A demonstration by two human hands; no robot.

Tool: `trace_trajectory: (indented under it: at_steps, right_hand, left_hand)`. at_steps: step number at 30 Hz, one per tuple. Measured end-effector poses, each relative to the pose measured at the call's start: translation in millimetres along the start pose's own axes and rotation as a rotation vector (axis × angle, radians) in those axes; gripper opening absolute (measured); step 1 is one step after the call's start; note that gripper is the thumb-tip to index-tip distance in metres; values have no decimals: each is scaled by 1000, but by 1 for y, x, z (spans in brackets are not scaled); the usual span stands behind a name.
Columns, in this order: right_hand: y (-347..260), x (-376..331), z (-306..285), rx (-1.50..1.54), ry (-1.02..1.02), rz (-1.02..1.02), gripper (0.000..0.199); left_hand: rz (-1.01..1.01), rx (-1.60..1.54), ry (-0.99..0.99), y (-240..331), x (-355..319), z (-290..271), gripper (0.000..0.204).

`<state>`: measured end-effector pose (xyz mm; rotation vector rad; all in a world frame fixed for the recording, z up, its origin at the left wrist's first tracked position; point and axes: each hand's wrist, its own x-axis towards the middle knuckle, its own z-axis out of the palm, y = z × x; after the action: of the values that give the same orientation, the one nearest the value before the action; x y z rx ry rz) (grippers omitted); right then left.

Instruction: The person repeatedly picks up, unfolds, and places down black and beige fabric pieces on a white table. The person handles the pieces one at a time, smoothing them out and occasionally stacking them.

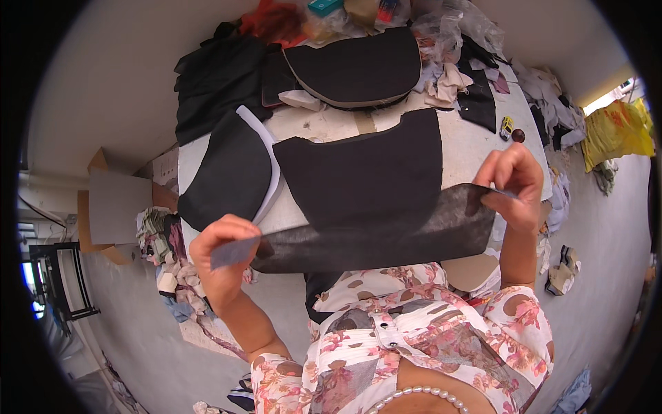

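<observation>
Fingers (229,225) of left hand (219,279) and right hand (525,188) pinch a black sheet (372,241).

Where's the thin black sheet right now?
In the head view, the black sheet is just below the middle, stretched between the left hand and right hand, overlapping the near part of the thicker black panel.

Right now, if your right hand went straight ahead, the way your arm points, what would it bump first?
Probably the small dark round thing just beyond the right hand, next to the toy car, though the hand may pass above it.
</observation>
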<state>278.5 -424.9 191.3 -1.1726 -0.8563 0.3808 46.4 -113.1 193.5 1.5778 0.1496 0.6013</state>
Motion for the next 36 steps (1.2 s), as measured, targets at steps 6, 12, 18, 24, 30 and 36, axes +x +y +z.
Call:
trace_trajectory:
  at_steps: [6,12,18,24,30,36]
  right_hand:
    - [61,14,-15,-133,171,164,32]
    - [103,25,-28,-191,235,254,42]
    - [134,28,-43,-377,248,220,42]
    - [140,34,-34,-625,317,213,45]
    - [138,34,-35,-771,317,176,48]
    - [109,30,-17,-1298,243,-9,61]
  left_hand:
    - [-232,-9,248,-76,29,18,14]
    - [-338,103,279,-130,49,18,18]
    - [-261,416,362,-155,62,22,25]
    - [-252,539,388,-161,61,19,27]
    - [-257,490,361,-163,63,17,26]
    - [-1,873,374,-126,57,36,47]
